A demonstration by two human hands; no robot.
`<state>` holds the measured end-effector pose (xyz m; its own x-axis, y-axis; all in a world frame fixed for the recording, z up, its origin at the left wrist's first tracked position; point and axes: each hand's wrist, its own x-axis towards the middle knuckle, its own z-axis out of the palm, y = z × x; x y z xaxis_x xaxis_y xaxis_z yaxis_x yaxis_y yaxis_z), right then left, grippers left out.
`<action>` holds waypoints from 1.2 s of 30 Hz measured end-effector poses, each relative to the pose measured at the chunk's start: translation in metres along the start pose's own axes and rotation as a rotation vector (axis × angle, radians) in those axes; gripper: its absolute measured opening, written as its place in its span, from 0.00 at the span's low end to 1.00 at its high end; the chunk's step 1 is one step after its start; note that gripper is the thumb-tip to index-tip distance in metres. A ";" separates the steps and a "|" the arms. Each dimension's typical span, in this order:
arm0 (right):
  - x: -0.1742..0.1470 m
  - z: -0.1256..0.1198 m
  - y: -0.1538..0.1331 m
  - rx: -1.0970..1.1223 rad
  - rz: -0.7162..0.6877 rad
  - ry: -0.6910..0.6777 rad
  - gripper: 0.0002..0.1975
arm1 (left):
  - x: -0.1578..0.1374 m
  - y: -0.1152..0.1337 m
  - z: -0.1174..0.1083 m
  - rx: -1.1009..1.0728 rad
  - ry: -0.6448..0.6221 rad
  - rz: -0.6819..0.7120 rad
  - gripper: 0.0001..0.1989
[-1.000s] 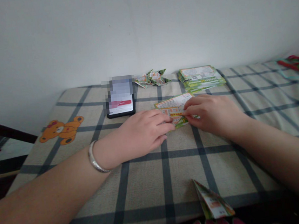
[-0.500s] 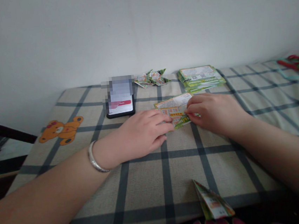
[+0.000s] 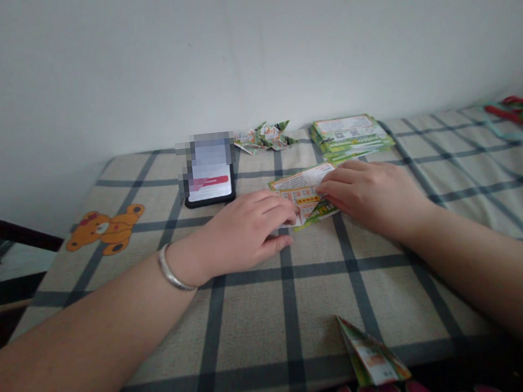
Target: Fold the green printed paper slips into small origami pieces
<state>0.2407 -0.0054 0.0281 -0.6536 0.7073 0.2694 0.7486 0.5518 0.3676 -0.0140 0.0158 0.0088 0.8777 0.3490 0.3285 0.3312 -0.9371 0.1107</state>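
A printed green, white and orange leaflet (image 3: 307, 200) lies on the checked cloth, its lower right corner folded over. My left hand (image 3: 250, 225), with a silver bangle at the wrist, holds down the leaflet's left end with curled fingers; the thumb sits apart on the cloth. My right hand (image 3: 367, 195) has its fingers pressed together on the right end, by the folded corner. Its thumb is hidden beneath the hand. Nearer me, at the table edge, stands a folded paper triangle (image 3: 373, 351) of the same print.
A phone (image 3: 209, 185) leans at the back left, its screen partly blurred. Beside it are folded paper pieces (image 3: 265, 137) and a stack of leaflets (image 3: 350, 135). Red and green items (image 3: 519, 112) lie at the far right. A bear patch (image 3: 107, 231) marks the checked tablecloth (image 3: 255, 320).
My right hand has shifted slightly left over the leaflet, its fingers now flatter on the folded corner. The left fingers have curled in a little more. Other things stay put.
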 end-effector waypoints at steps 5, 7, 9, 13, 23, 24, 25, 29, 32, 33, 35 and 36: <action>-0.001 0.004 0.006 0.003 -0.047 0.070 0.10 | 0.000 0.003 0.001 -0.026 0.009 -0.054 0.14; 0.000 0.005 0.007 0.001 -0.060 0.102 0.11 | 0.001 0.004 0.000 -0.026 0.021 -0.069 0.15; 0.001 0.004 0.006 0.008 -0.078 0.129 0.11 | 0.002 0.005 0.000 -0.047 0.049 -0.093 0.12; 0.001 0.002 0.003 0.042 -0.110 0.190 0.11 | 0.003 0.004 0.001 -0.052 0.088 -0.098 0.10; 0.004 0.005 -0.005 0.290 -0.144 0.250 0.10 | 0.004 0.003 0.000 0.105 0.088 -0.108 0.07; 0.004 0.005 -0.006 0.300 -0.152 0.245 0.10 | 0.004 0.003 -0.001 0.116 0.086 -0.111 0.07; 0.004 0.005 -0.007 0.309 -0.160 0.242 0.10 | 0.004 0.004 -0.001 0.124 0.087 -0.112 0.08; 0.005 0.004 -0.009 0.354 -0.180 0.242 0.09 | 0.005 0.005 -0.001 0.154 0.085 -0.122 0.08; 0.006 0.004 -0.009 0.412 -0.177 0.249 0.09 | 0.006 0.006 0.000 0.156 0.094 -0.136 0.06; 0.006 0.005 -0.009 0.432 -0.171 0.253 0.09 | 0.006 0.006 0.000 0.142 0.105 -0.146 0.06; 0.006 0.007 -0.008 0.461 -0.155 0.266 0.08 | 0.006 0.005 0.001 0.090 0.135 -0.178 0.06; 0.006 0.008 -0.008 0.468 -0.147 0.272 0.07 | 0.006 0.005 0.002 0.054 0.150 -0.202 0.06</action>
<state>0.2317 -0.0015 0.0201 -0.7135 0.5033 0.4875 0.5770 0.8167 0.0012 -0.0061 0.0132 0.0101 0.7319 0.5194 0.4411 0.5161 -0.8452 0.1389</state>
